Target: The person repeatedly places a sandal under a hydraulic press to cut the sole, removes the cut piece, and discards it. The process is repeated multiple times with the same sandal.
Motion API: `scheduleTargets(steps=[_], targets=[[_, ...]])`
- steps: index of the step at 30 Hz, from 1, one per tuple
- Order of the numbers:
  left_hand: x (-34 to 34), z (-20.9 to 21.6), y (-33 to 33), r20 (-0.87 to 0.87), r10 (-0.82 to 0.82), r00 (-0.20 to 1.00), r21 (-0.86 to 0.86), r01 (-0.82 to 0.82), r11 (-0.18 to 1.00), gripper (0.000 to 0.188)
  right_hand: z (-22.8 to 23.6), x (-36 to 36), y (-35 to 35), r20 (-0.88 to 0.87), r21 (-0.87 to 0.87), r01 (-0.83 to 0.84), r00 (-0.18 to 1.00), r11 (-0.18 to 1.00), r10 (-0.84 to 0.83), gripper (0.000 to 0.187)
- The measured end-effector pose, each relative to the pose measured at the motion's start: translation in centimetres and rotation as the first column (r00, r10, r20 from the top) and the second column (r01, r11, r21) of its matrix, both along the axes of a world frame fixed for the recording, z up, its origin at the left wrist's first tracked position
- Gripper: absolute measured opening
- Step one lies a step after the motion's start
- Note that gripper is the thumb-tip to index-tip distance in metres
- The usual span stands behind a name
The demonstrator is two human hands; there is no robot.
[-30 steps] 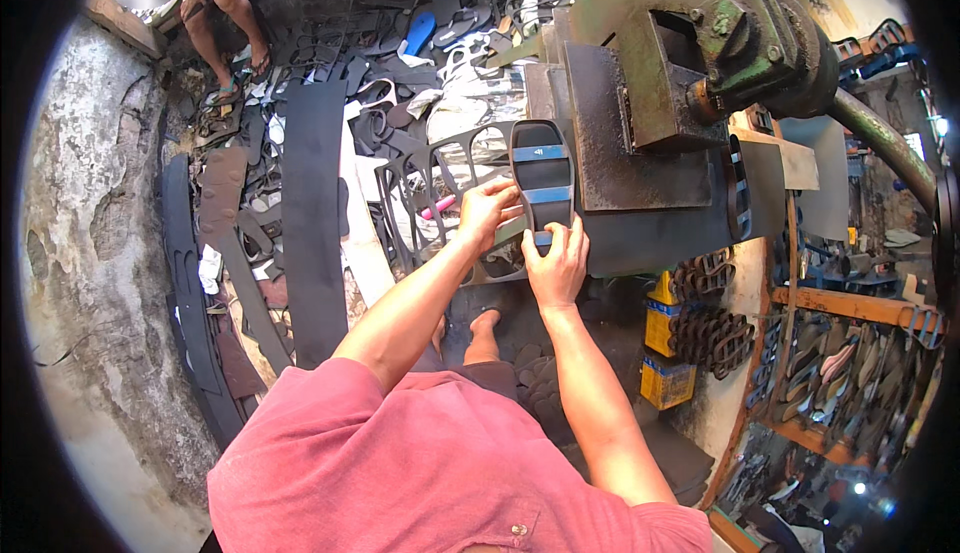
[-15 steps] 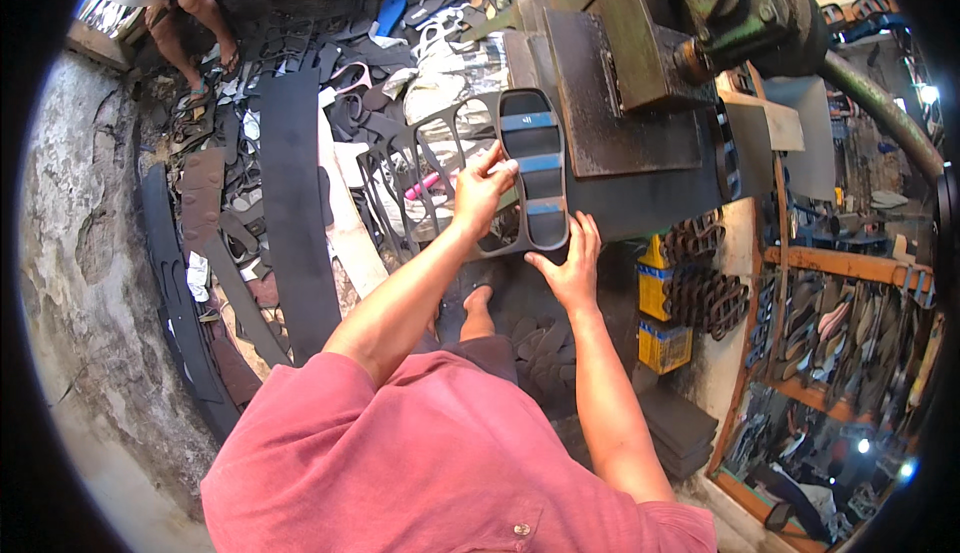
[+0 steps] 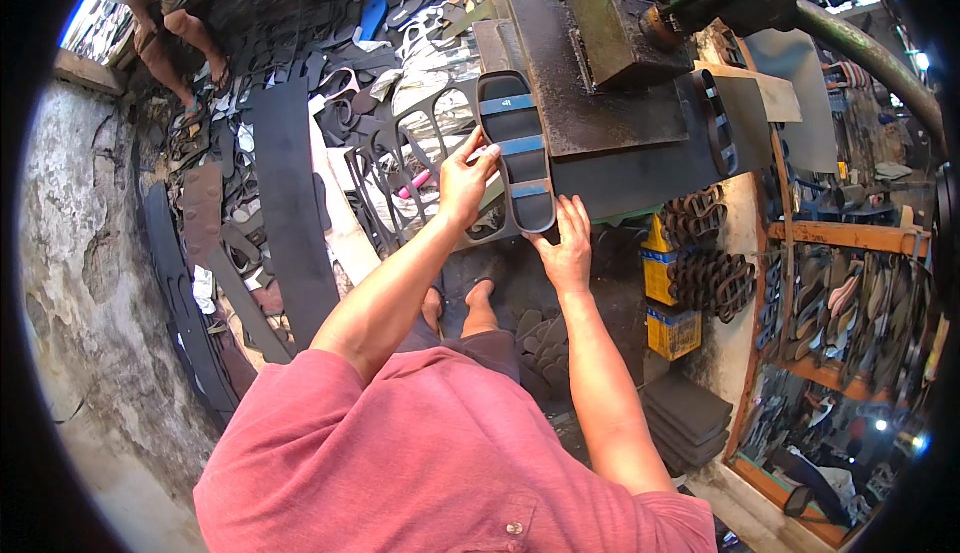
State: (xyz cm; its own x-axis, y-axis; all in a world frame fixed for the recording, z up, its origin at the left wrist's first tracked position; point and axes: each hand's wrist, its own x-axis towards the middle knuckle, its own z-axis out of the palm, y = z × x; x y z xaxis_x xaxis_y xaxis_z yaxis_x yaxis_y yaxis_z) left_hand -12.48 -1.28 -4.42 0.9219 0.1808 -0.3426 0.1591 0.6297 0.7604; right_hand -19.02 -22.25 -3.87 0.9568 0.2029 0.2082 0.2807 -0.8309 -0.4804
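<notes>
Die (image 3: 521,145) lies on sheet (image 3: 640,175), left of press (image 3: 600,118). Left hand (image 3: 465,181) part-curled at die's left edge, grip unclear; right hand (image 3: 566,251) part-open at near right corner. Apparently aligning; next move calls for flat seating.

In the head view, a person's left hand (image 3: 464,181) has its fingertips at the left edge of a sole-shaped cutter (image 3: 521,144) with blue crossbars, while the right hand (image 3: 566,245) has thumb and fingers spread at its lower right corner. Left of the cutter are a dark sheet punched with openings (image 3: 434,121) and, farther off, a long black strip (image 3: 290,213). Right of the cutter stands a heavy press (image 3: 610,63); toward its lower right are yellow crates (image 3: 672,331) and stacked dark sheets (image 3: 685,413).
</notes>
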Motion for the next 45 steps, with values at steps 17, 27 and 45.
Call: scheduleTargets(steps=[17,27,45], targets=[[4.4,0.8,-4.7,-0.17,-0.165,0.971,0.305,0.211,0.929,0.054,0.3,4.1,-9.8,-0.163,-0.163,0.261,0.944,0.952,-0.286,0.074],[3.6,-6.6,6.7,-0.19,0.222,0.956,0.762,0.001,0.648,0.052,1.0,6.3,-9.4,-0.19,-0.014,0.256,0.949,0.967,-0.254,0.074],[0.4,-1.3,-1.9,-0.381,-0.139,0.914,0.077,0.181,0.981,0.059,-4.0,20.4,-22.3,-0.359,0.719,0.658,0.628,0.224,-0.691,0.02]])
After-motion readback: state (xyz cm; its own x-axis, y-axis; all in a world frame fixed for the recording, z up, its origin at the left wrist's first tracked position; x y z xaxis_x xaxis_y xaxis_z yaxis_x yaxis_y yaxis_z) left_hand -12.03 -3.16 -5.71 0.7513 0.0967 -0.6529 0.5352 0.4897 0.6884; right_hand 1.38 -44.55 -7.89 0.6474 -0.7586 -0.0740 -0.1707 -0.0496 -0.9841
